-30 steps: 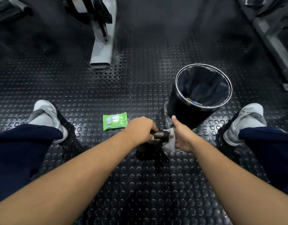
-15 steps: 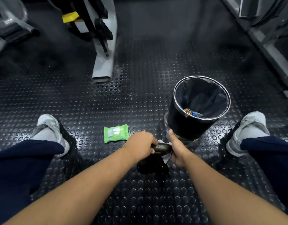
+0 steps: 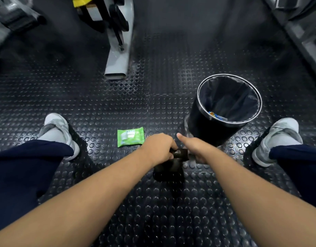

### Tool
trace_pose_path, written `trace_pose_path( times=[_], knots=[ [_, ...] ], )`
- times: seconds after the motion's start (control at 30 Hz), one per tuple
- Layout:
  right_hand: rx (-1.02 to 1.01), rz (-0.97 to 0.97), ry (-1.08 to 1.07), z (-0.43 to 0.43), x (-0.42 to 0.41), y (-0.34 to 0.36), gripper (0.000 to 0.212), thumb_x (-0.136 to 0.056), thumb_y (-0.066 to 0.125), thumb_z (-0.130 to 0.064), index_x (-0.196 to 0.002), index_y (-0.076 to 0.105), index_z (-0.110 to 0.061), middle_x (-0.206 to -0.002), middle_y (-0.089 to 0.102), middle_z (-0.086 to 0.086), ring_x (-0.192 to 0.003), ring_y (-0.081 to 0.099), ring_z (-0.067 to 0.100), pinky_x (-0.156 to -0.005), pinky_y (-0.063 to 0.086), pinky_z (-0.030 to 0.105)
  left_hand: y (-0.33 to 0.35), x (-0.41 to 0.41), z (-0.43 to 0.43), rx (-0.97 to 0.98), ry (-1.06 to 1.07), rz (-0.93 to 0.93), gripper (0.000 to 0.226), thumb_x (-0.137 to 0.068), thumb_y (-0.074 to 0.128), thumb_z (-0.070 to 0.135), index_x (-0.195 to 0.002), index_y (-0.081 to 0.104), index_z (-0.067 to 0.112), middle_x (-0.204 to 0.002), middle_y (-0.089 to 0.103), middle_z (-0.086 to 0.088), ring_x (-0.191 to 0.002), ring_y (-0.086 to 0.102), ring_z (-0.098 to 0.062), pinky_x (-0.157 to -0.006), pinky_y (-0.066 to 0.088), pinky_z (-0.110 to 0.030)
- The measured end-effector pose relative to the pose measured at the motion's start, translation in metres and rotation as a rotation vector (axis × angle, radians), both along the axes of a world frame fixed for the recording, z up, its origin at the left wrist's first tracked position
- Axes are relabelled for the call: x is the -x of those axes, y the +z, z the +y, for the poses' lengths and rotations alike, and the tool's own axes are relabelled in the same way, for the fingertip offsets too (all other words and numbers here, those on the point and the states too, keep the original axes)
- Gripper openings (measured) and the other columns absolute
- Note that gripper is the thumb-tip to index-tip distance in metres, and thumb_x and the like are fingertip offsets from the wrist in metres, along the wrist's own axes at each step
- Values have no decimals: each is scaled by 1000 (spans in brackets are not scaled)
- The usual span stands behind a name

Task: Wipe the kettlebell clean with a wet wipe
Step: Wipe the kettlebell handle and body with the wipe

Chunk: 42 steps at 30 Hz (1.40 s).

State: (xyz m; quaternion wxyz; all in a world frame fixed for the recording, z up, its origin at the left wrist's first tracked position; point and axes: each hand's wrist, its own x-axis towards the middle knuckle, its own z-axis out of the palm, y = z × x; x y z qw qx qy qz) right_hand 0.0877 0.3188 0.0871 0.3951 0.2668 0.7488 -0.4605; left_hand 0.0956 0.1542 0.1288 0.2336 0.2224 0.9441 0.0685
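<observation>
A grey left shoe [image 3: 55,129] rests on the studded floor [image 3: 100,104]; a green pack [image 3: 130,137] lies flat to its right, apart from the hands; behind the pack stands a grey machine foot [image 3: 118,56]; the left hand [image 3: 158,148] has its grip curled over the handle of the kettlebell [image 3: 168,169], which sits on the floor between the legs, near the bin; the right hand [image 3: 195,148] meets the handle's other end, thumb stretched out, its grip closed on a white wipe [image 3: 190,156] of which only a sliver shows; the black bin [image 3: 203,132] stands upright just beyond, a wrapper [image 3: 215,115] inside; a right shoe [image 3: 278,136] rests far right.
</observation>
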Motion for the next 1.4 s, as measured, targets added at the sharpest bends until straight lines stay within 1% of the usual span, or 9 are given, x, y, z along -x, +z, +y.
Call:
trace_pose_path(
  times=[0.13, 0.33, 0.6, 0.73, 0.93, 1.03, 1.17, 1.33, 1.4],
  knots=[
    [344, -58, -341, 5, -24, -21, 86, -89, 39, -78, -119, 70, -4, -105, 73, 20, -83, 74, 31, -64, 57, 32, -3, 5, -1, 2, 2, -21, 47, -87, 78, 36, -133, 67, 39, -128, 70, 10, -119, 64, -19, -100, 52, -38],
    [445, -35, -551, 7, -32, -15, 71, -98, 39, -66, -133, 58, -8, -124, 70, 12, -108, 70, 28, -87, 56, 41, -1, 6, -3, -10, -4, -25, 47, -87, 78, 37, -133, 67, 39, -128, 70, 12, -118, 64, -17, -99, 53, -37],
    [-216, 97, 242, -1, -8, 24, 93, -89, 31, -81, -149, 45, -11, -150, 49, 16, -132, 52, 33, -110, 42, 44, 0, 1, -3, -13, 25, -25, 41, -88, 77, 38, -128, 69, 40, -119, 72, 8, -110, 66, -20, -91, 55, -37],
    [-200, 168, 180, -4, -20, 2, 94, -84, 34, -85, -129, 65, -9, -132, 63, 15, -121, 59, 30, -101, 44, 36, 1, 0, -1, -5, 35, -29, 42, -88, 77, 37, -128, 69, 40, -121, 71, 7, -112, 66, -20, -94, 55, -38],
    [478, -55, -462, 8, -39, -13, 70, -93, 33, -76, -104, 68, -16, -87, 79, 4, -85, 76, 21, -75, 55, 35, 0, 1, 1, -13, 29, -32, 46, -88, 78, 31, -133, 68, 36, -128, 70, 9, -118, 65, -18, -101, 52, -37],
    [483, -1, -441, 11, -38, -13, 52, -100, 32, -65, -93, 61, -23, -72, 76, -4, -76, 73, 16, -73, 54, 34, 0, 2, 0, -19, 26, -22, 45, -88, 78, 31, -132, 68, 36, -128, 70, 11, -118, 64, -18, -99, 52, -34],
    [337, -21, -279, 11, -20, -4, 52, -98, 40, -66, -102, 63, -19, -95, 71, 3, -102, 70, 30, -105, 49, 48, 1, 3, -2, -24, 40, -42, 46, -87, 80, 34, -131, 68, 39, -128, 70, 12, -117, 65, -16, -96, 53, -33],
    [7, 9, 79, 13, -6, 21, 74, -95, 37, -72, -131, 59, -12, -60, 69, 4, -86, 65, 29, -75, 48, 32, 8, 7, -3, -48, 44, -68, 46, -83, 83, 35, -127, 71, 38, -122, 72, 12, -112, 66, -14, -95, 53, -32],
    [-51, 27, 139, 13, 1, 28, 75, -96, 36, -71, -137, 57, -12, -103, 75, 17, -116, 60, 37, -85, 42, 39, 9, 6, -3, -39, 48, -70, 45, -84, 82, 34, -127, 71, 37, -122, 72, 12, -112, 65, -15, -93, 53, -31]
  ],
)
